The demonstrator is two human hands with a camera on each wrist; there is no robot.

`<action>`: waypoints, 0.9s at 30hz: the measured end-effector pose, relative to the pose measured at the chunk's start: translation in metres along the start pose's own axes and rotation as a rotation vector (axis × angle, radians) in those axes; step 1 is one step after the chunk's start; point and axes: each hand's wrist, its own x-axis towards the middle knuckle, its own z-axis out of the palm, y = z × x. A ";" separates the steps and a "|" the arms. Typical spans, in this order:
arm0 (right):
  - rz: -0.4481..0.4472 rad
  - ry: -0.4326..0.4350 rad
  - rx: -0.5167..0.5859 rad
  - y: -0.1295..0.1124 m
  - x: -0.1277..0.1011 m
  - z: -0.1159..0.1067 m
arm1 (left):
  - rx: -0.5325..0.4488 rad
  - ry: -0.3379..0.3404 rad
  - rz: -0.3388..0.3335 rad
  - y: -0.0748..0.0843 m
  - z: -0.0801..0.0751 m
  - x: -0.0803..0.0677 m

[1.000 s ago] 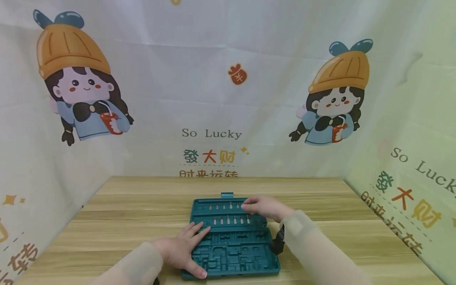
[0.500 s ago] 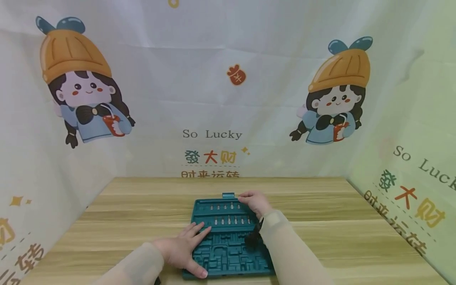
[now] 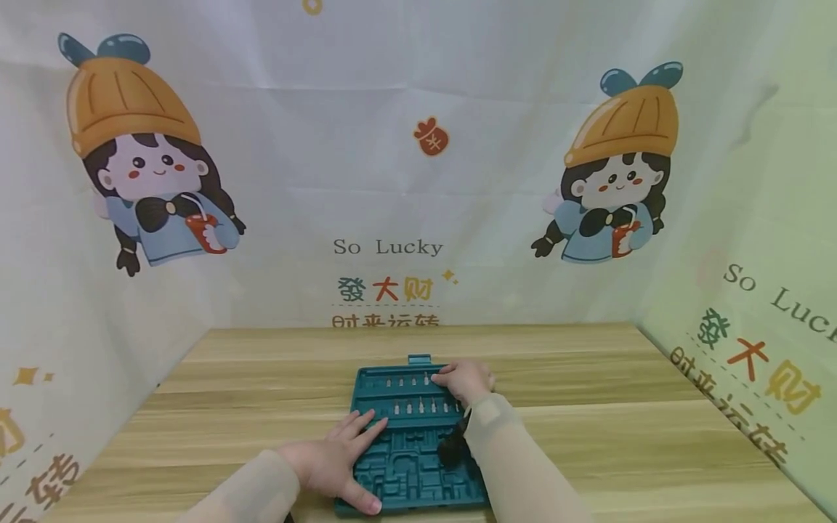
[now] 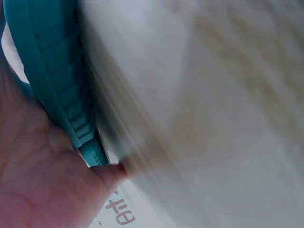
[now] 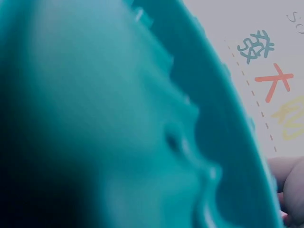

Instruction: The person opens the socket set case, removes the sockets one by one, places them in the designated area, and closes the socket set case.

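Observation:
A teal plastic tool case (image 3: 405, 465) lies unfolded on the wooden table. Small silver screwdriver bits (image 3: 421, 405) stand in two rows in its far half; the near half has moulded hollows. My left hand (image 3: 330, 461) rests spread on the case's left edge, its thumb by the near corner. In the left wrist view the palm (image 4: 42, 175) lies against the ribbed teal side (image 4: 57, 71). My right hand (image 3: 467, 381) is at the far row's right end, thumb and forefinger pinched over a bit they hide. Only part of that hand (image 5: 292, 190) shows in the right wrist view.
A latch (image 3: 419, 359) sticks up from the case's far edge. A black wrist device (image 3: 451, 447) hangs over the right side of the near half. Behind the table (image 3: 588, 436) stands a printed white cloth (image 3: 366, 145).
My right hand first moved left and up to the case's far edge, then came down onto the far row, covering a bit that showed before. The left hand stays put.

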 end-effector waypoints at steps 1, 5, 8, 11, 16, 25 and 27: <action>-0.001 -0.003 -0.012 0.000 0.000 0.000 | -0.003 0.003 0.007 -0.001 0.000 0.000; -0.025 -0.027 -0.081 0.000 -0.001 0.000 | -0.009 0.008 0.031 -0.006 0.002 0.002; -0.027 -0.047 -0.114 -0.001 -0.002 -0.002 | -0.014 0.004 0.034 -0.008 0.003 0.004; -0.009 -0.054 -0.130 -0.002 -0.002 -0.003 | -0.011 -0.005 0.030 -0.010 0.003 0.005; 0.020 -0.050 -0.158 -0.005 -0.001 -0.002 | 0.001 -0.004 0.034 -0.012 0.003 0.006; 0.049 -0.039 -0.171 -0.007 0.000 0.000 | -0.002 0.009 0.018 -0.008 0.002 0.005; 0.049 -0.045 -0.165 -0.006 0.001 0.000 | 0.000 0.009 0.008 -0.006 0.002 0.002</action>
